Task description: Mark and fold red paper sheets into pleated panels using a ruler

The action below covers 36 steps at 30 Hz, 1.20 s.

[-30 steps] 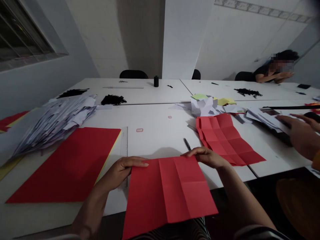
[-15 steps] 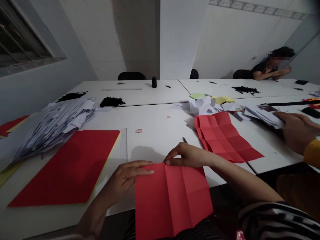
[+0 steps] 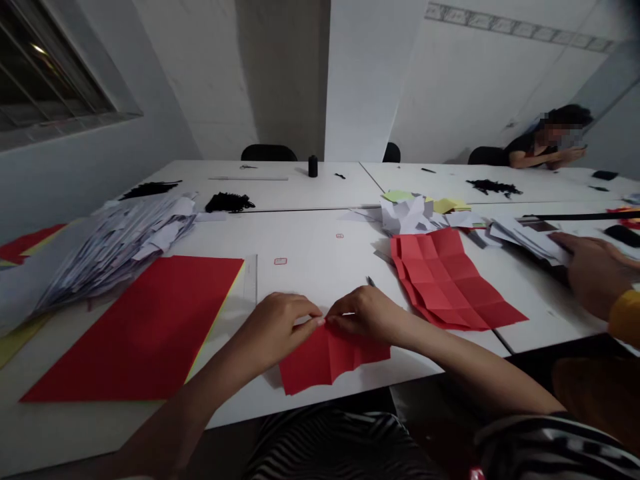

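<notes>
A creased sheet of red paper (image 3: pixel 313 363) hangs from my two hands at the table's near edge. My left hand (image 3: pixel 283 327) pinches its top edge between thumb and fingers. Right beside it, my right hand (image 3: pixel 367 313) grips the same edge, the two sets of fingertips almost touching. A fold line runs down the paper below the fingertips. Part of the upper edge is hidden behind my fingers. Just beyond my right hand lies a pen (image 3: pixel 371 281). To the right is a pile of creased red sheets (image 3: pixel 450 280).
Flat red sheets (image 3: pixel 145 327) lie left beside a clear ruler (image 3: pixel 251 280). Behind them is a heap of white paper strips (image 3: pixel 125 240). Paper scraps (image 3: pixel 407 212) sit beyond the creased pile. At right, a co-worker's hand (image 3: pixel 595 267) holds white papers. Another person (image 3: pixel 545 150) sits far right.
The red paper has tilted, so less of its face shows and its lower edge has come up from my lap. My left hand has moved in and now pinches beside the right.
</notes>
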### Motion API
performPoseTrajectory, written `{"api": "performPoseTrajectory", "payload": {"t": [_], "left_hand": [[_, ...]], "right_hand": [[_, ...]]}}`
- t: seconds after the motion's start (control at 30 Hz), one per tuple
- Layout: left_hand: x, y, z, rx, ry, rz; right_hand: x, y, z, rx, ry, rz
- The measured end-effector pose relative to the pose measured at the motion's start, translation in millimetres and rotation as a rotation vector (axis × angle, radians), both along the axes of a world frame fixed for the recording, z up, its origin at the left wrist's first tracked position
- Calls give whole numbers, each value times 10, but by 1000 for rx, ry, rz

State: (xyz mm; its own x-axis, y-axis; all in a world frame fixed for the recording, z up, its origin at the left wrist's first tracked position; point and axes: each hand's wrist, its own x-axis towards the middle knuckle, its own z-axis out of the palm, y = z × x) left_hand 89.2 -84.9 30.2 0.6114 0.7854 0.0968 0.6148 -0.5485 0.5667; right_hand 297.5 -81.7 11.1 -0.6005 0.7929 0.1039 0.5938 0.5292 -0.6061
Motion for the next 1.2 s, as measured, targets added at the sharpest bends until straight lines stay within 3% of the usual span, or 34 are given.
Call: {"api": "performPoseTrajectory", "payload": {"t": [0.17, 0.5, 0.63, 0.8, 0.93, 1.0, 1.2], "left_hand": [[170, 17, 57, 73, 143, -31], [103, 44, -12, 169, 133, -90], [16, 62, -19, 151, 103, -54], [-155, 130, -93, 28, 57, 23], [-209, 204, -144, -95, 44, 113], [-175, 231, -149, -147, 45, 103], [-24, 222, -99, -179, 59, 64]], "right_hand": [[1, -16, 19, 57, -64, -68], [118, -56, 30, -19, 8, -115], [328, -63, -7, -50, -3, -228], [795, -52, -113, -149, -64, -410], [975, -57, -152, -58, -40, -499], [876, -55, -146, 20, 11, -450], [232, 108, -190, 182, 36, -108]]}}
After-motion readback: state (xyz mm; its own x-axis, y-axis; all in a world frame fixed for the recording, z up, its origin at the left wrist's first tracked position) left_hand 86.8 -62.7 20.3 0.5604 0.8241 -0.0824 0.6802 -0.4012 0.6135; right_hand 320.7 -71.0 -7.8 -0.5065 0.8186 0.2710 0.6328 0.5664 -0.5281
